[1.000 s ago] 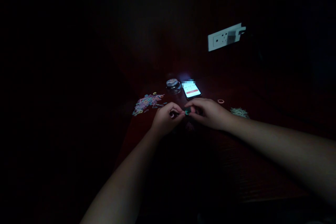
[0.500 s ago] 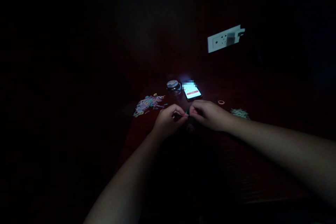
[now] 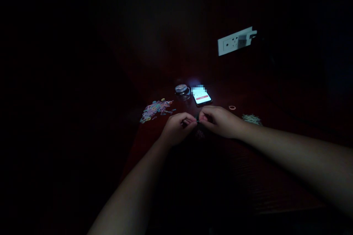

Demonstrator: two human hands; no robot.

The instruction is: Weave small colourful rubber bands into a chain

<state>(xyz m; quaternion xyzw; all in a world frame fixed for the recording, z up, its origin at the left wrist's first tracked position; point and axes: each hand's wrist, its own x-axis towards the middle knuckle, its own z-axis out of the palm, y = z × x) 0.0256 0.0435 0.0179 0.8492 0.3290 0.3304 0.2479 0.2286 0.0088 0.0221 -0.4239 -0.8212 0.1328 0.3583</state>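
Note:
My left hand [image 3: 179, 126] and my right hand [image 3: 217, 120] meet over the dark red table, thumbs and forefingers pinched close together. Between the fingertips shows a tiny green strip [image 3: 197, 120], too small and dim to name; both hands seem to grip it. Just below the fingers lies a small, shadowed heap of thin pinkish pieces [image 3: 200, 134]. To the left of my left hand spreads a pile of small multicoloured loops [image 3: 156, 109], like little elastic bands. Beyond my right wrist sits a pile of thin pale green pieces [image 3: 252, 119].
Behind my hands stand a lidded clear jar [image 3: 182, 91] and a phone [image 3: 202, 96] with its screen lit. A peach-coloured ring [image 3: 232, 108] lies to the right. A white wall socket [image 3: 234, 41] holds a plug. The surroundings are very dark.
The green strip shows less between the fingertips, and the fingers have shifted very slightly. Everything on the table stays in place.

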